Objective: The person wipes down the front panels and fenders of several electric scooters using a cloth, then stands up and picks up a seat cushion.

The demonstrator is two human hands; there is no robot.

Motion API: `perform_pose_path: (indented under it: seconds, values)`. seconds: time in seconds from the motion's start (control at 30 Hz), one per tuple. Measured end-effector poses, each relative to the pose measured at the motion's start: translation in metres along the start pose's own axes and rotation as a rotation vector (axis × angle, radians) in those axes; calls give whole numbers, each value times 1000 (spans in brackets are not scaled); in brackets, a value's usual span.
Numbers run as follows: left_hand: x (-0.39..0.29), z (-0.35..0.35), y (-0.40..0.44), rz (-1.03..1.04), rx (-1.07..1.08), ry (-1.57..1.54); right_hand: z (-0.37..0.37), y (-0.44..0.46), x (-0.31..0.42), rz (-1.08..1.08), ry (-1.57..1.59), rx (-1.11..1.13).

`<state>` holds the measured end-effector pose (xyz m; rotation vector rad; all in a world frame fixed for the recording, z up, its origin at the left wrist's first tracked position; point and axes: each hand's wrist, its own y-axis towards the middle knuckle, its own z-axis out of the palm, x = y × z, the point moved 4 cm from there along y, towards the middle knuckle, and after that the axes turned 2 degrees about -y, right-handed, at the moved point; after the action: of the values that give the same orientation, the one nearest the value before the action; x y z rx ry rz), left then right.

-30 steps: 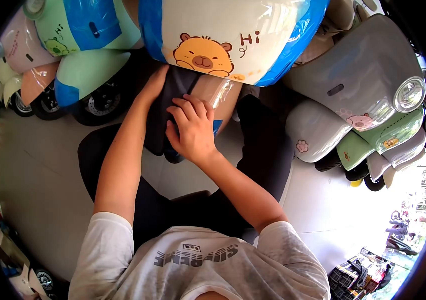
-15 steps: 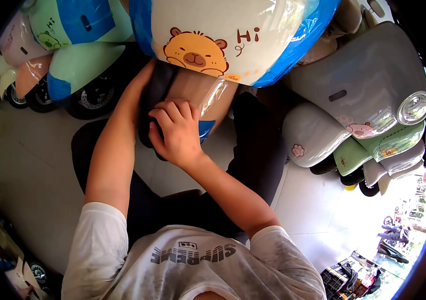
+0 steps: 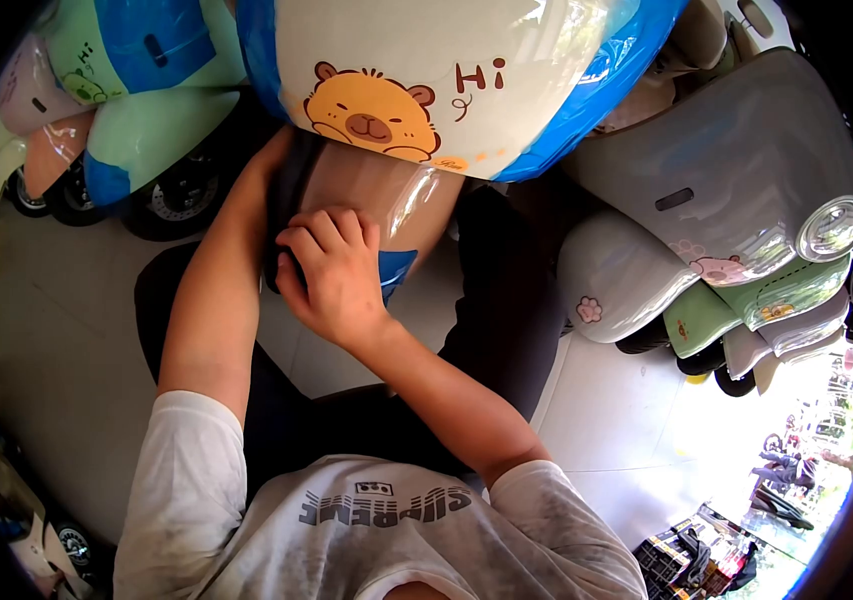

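Note:
Directly in front of me is a scooter with a cream front panel (image 3: 386, 40), blue at its sides, with a bear picture and "Hi" on it. Below it is a glossy brown front fender (image 3: 361, 185) with a blue patch (image 3: 396, 270) near its lower tip, over a dark wheel (image 3: 291, 190). My right hand (image 3: 331, 275) is on the fender's lower left part, fingers bent over it and thumb by the wheel side. My left forearm (image 3: 211, 280) reaches up along the wheel's left side. Its hand is hidden behind the wheel and panel.
A grey scooter (image 3: 716, 160) with a round headlight stands at right, with green and pale ones behind it. A mint and blue scooter (image 3: 161, 130) and others line the left. My dark-trousered legs straddle the wheel on the tiled floor (image 3: 56, 330). Boxes (image 3: 691, 550) lie lower right.
The view has shifted slightly, so the scooter and my arms sit a little further left and lower. My right hand stays on the fender, and my left hand stays out of sight.

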<state>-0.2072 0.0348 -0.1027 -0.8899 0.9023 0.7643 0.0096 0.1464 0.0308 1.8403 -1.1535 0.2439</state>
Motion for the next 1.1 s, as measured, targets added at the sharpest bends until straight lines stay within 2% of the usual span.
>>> perform_pose_path:
  seconds: [0.57, 0.73, 0.9, 1.0, 1.03, 1.07, 1.1]
  values:
    - [-16, 19, -5, -30, -87, 98, -20, 11, -14, 41, 40, 41]
    - [-25, 24, -22, -28, -140, 149, -41, 24, -31, 115, 12, -122]
    - [-30, 34, -53, -8, -226, 230, -38, 25, -44, 190, 17, -161]
    - [-28, 37, -70, 86, -314, 359, -34, 25, -44, 198, -19, -213]
    - [-8, 4, -47, 237, -331, 578, -29, 23, -46, 258, 18, -188]
    - [-11, 9, -56, 248, -335, 583, -30, 23, -41, 249, 22, -195]
    - [-14, 21, -73, 322, -404, 790, -33, 22, -35, 225, -102, -207]
